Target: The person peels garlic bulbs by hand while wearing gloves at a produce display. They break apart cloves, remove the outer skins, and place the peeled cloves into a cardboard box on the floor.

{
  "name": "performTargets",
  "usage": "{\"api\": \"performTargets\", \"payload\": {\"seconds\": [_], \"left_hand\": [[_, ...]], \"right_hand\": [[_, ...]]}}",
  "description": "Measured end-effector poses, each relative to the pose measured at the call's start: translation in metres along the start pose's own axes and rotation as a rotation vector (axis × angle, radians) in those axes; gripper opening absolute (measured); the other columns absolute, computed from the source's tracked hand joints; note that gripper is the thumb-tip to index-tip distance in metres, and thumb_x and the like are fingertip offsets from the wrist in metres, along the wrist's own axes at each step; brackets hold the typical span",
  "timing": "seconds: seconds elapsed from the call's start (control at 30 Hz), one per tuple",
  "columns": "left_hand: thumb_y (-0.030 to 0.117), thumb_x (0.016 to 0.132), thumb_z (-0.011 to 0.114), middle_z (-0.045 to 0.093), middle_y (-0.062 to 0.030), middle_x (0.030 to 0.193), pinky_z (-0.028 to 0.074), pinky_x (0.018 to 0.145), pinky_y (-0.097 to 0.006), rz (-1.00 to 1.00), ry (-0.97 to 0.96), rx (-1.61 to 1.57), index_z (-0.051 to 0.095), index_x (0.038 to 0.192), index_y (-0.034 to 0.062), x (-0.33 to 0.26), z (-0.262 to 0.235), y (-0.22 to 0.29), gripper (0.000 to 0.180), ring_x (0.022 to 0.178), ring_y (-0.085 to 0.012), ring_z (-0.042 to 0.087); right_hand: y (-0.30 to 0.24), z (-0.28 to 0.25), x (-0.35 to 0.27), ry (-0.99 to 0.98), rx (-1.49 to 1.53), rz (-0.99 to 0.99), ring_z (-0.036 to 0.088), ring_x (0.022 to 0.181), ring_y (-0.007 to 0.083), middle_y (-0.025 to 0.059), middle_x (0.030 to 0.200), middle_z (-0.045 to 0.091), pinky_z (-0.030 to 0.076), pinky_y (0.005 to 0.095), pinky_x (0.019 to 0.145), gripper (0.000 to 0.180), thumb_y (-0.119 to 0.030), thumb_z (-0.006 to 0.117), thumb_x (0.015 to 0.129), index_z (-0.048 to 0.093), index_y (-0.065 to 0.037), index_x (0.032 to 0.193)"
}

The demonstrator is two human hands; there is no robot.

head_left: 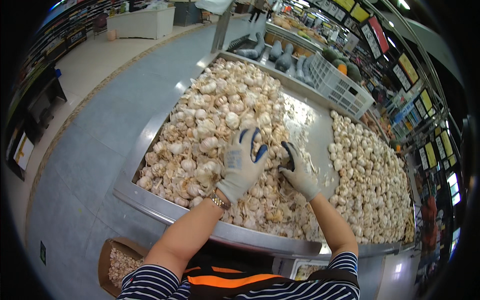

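Observation:
Both of my hands wear light grey knit gloves with dark blue palms. My left hand is over the big heap of loose garlic bulbs, its fingers curled around a garlic bulb that partly shows between thumb and fingers. Just right of it, my right hand is at the heap's right edge, by scattered peelings. Its fingers are bent, with a gap between thumb and forefinger, and I see nothing held there. A metal watch circles my left wrist.
A steel display bin holds the garlic, with a second batch of cleaner bulbs on the right. Behind stand a white plastic crate and dark gourds. A cardboard box with garlic pieces stands on the floor at lower left.

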State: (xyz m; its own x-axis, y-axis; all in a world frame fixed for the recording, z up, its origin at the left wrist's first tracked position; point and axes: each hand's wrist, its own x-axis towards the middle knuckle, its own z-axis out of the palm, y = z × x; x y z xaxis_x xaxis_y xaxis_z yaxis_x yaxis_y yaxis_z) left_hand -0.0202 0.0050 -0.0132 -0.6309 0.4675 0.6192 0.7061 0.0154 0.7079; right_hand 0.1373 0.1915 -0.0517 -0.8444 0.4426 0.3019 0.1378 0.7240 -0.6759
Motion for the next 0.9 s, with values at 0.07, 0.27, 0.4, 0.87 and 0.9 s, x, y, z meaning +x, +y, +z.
{"api": "performTargets", "payload": {"seconds": [0.07,0.27,0.4,0.87,0.9], "left_hand": [[0.017,0.082,0.073,0.06,-0.0197,0.117,0.048,0.094,-0.044,-0.018,0.021,-0.011,0.06,0.124,0.0011,0.002,-0.006,0.0,0.047,0.108,-0.0356,0.06],[0.014,0.085,0.07,0.062,-0.0184,0.113,0.047,0.093,-0.044,0.025,0.06,-0.128,0.063,0.118,0.0023,0.002,0.006,-0.012,0.036,0.104,-0.0354,0.059],[0.009,0.087,0.069,0.064,-0.0153,0.112,0.05,0.09,-0.038,0.074,0.015,-0.118,0.065,0.116,0.0012,0.001,0.005,-0.01,0.03,0.104,-0.0294,0.062],[0.01,0.08,0.075,0.062,-0.0163,0.115,0.05,0.091,-0.04,0.123,-0.145,-0.239,0.063,0.122,0.0032,-0.001,0.01,-0.01,0.043,0.105,-0.031,0.061],[0.011,0.08,0.076,0.062,-0.0168,0.117,0.05,0.092,-0.04,0.121,-0.189,-0.274,0.062,0.124,0.0038,-0.001,0.008,-0.003,0.048,0.106,-0.0312,0.061]], "right_hand": [[-0.004,-0.011,-0.019,0.029,-0.04,0.127,0.055,0.121,0.0206,0.009,0.152,0.042,0.049,0.0315,0.098,0.073,0.006,0.059,0.088,0.033,-0.011,0.154],[0.028,-0.034,-0.028,0.374,-0.236,0.053,0.062,0.105,0.0341,0.0166,0.119,0.065,0.049,0.0419,0.092,0.032,-0.009,0.067,0.087,0.066,-0.005,0.119],[-0.002,-0.026,-0.008,0.297,-0.33,0.134,0.065,0.098,0.0359,0.0179,0.104,0.07,0.05,0.0427,0.09,0.029,-0.016,0.067,0.089,0.068,-0.009,0.117],[0.004,-0.035,0.005,0.171,0.64,0.228,0.065,0.088,0.0145,0.0038,0.103,0.066,0.054,0.027,0.077,0.041,-0.018,0.072,0.09,0.06,-0.004,0.127],[-0.004,-0.037,0.003,0.141,0.756,0.286,0.065,0.084,0.0138,0.0042,0.101,0.067,0.054,0.0268,0.074,0.041,-0.022,0.071,0.092,0.06,-0.004,0.127]]}}
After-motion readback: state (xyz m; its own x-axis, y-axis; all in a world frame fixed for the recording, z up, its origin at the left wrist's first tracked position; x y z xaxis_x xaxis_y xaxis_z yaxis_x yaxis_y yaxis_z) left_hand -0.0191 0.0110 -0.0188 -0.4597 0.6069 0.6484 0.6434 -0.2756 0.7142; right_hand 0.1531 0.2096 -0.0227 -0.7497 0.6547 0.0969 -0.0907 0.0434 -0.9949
